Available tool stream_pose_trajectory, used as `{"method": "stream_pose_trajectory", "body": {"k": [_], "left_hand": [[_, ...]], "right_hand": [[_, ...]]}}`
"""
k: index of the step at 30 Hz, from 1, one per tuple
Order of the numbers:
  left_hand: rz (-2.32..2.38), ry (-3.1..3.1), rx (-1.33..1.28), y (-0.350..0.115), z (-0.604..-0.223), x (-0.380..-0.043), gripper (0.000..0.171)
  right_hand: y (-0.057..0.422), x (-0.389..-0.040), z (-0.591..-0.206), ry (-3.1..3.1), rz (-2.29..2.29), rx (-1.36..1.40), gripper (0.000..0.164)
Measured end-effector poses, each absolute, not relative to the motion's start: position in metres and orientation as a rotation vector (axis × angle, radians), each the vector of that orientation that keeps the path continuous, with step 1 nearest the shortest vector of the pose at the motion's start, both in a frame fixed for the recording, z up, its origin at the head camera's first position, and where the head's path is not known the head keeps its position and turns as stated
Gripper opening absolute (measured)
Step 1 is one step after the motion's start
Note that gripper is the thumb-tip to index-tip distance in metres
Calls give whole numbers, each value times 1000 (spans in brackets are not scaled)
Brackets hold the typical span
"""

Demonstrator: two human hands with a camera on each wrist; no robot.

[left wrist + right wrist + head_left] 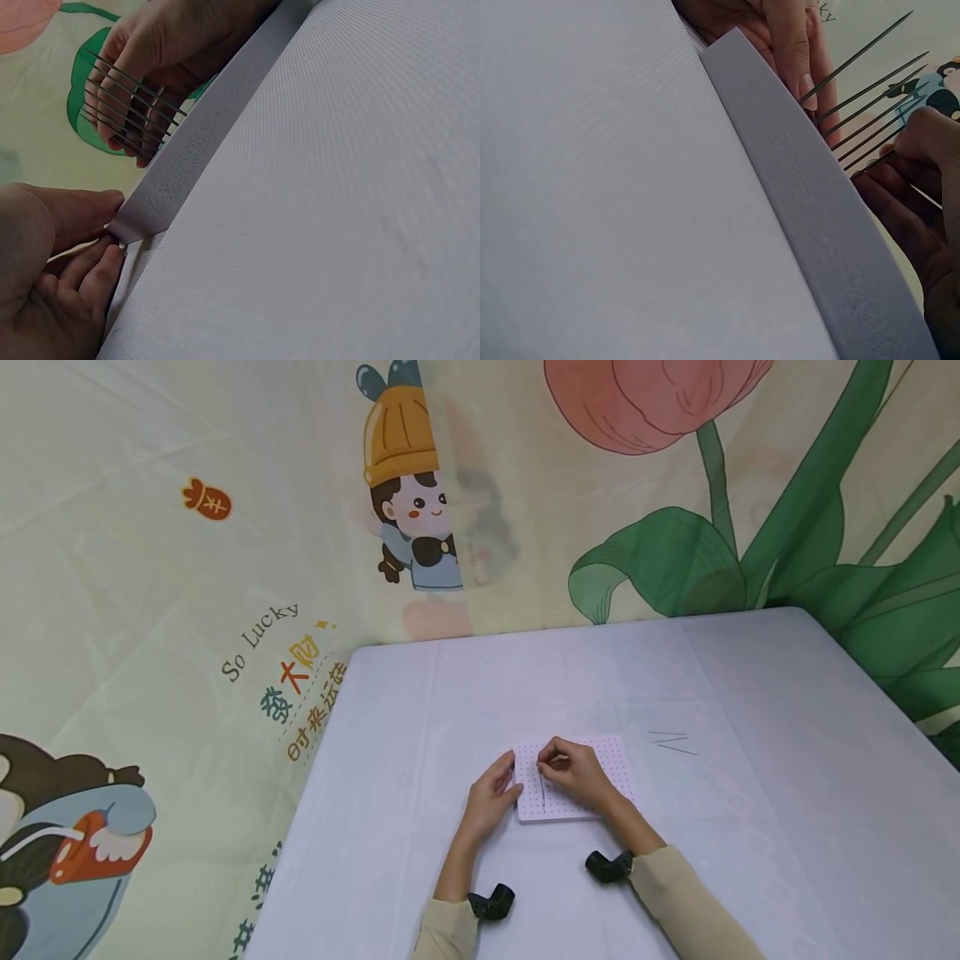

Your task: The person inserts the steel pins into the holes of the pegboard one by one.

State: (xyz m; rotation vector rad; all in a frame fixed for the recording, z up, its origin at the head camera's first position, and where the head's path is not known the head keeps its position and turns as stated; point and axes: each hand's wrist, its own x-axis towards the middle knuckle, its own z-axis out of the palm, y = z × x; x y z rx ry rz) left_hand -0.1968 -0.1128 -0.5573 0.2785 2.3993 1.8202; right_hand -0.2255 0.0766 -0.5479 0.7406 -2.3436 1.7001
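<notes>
A pale pegboard (pixel 611 760) with rows of small holes lies on the table. Several thin dark metal rods (pixel 124 97) stand up from it in a row near its left side. At the board's left edge my left hand (pixel 491 797) holds on, thumb and fingers at the side. My right hand (pixel 573 770) is over the board, pinching the end of one thin metal rod (pixel 881 154) between thumb and fingertips. The right fingers partly hide where that rod meets the board. In the left wrist view, the board's thick side (pixel 195 146) faces the camera.
Three loose metal rods (pixel 670 741) lie on the white tabletop (pixel 750 860) to the right of the board. A patterned cloth (pixel 510 485) with cartoon figures and a large flower hangs behind the table. A black wrist camera (pixel 609 867) sits by the right cuff.
</notes>
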Motion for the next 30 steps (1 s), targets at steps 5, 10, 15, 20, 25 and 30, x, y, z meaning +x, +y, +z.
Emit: {"method": "stream_pose_trajectory", "body": {"k": [5, 10, 15, 20, 25, 30], "left_hand": [[1840, 2375, 287, -111, -542, -191, 55], [1831, 2375, 301, -109, -527, -186, 55], [1817, 2382, 298, -108, -524, -184, 54], [1819, 2388, 307, -109, -529, -186, 54], [1845, 2370, 296, -110, -544, -191, 55], [1829, 2371, 245, -111, -554, -195, 58]], "right_hand": [[75, -217, -531, -2355, 1686, 756, 9], [75, -212, -518, -2356, 1704, 781, 7], [77, -218, -532, -2347, 1707, 772, 8], [82, -225, -549, -2372, 1684, 778, 14], [94, -223, -548, -2372, 1755, 711, 22], [123, -223, -540, -2367, 1816, 500, 23]]}}
